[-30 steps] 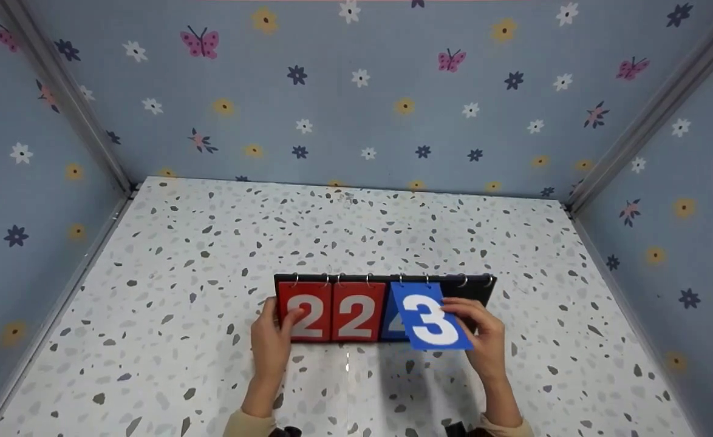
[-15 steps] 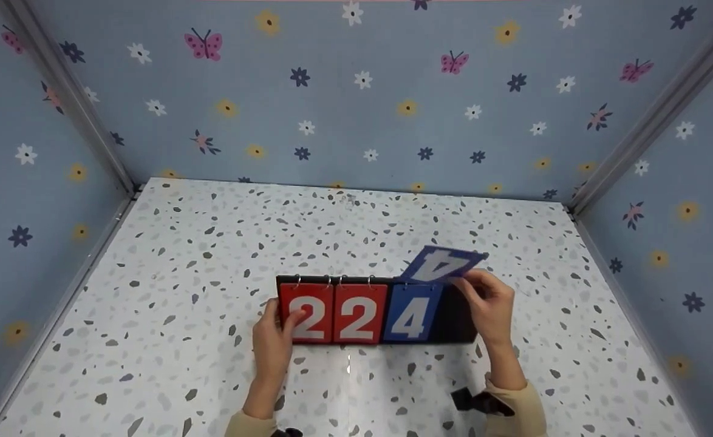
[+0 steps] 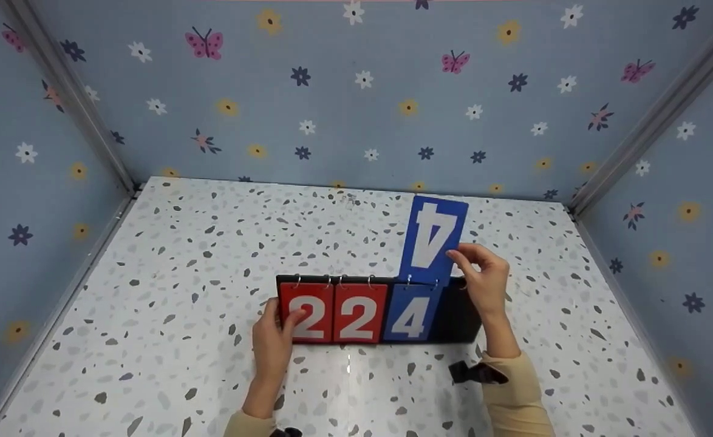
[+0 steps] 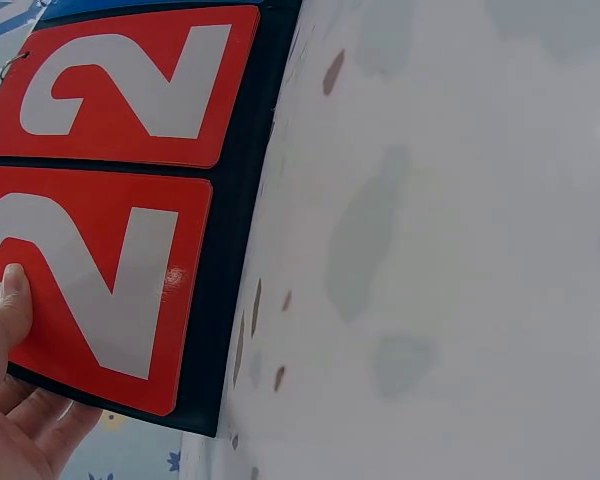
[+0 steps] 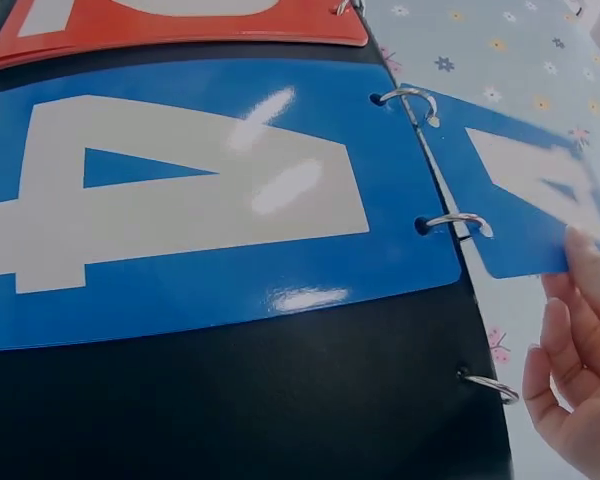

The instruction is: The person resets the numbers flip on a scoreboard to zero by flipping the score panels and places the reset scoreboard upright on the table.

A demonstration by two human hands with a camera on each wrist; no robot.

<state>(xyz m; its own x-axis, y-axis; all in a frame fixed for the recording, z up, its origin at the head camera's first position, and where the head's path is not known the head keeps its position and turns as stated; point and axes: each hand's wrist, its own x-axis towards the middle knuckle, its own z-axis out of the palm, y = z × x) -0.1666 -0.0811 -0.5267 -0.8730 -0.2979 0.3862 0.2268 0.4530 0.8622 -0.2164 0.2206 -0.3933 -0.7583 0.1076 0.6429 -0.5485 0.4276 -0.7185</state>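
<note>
A flip scoreboard with a black backing (image 3: 457,318) is held tilted over the table. Two red number cards (image 3: 358,312), both showing 2, hang on its left half. Beside them a blue card (image 3: 412,311) shows a 4. My left hand (image 3: 272,343) grips the board's left end, thumb on the outer red 2 and fingers behind, as the left wrist view shows. My right hand (image 3: 487,282) pinches a turned-up blue card (image 3: 434,237) by its side edge. That card stands above the top edge on its metal rings (image 5: 458,220), with an upside-down 4 on its back.
The white speckled table (image 3: 198,267) reaches back to a blue flowered wall (image 3: 332,91). Side panels stand at left and right. On the board's rightmost section, rings without a card show, such as the one in the right wrist view (image 5: 490,388).
My right hand has swung the blue 3 card up and over the top edge, uncovering the blue 4 beneath. The left hand keeps its grip on the board's left end.
</note>
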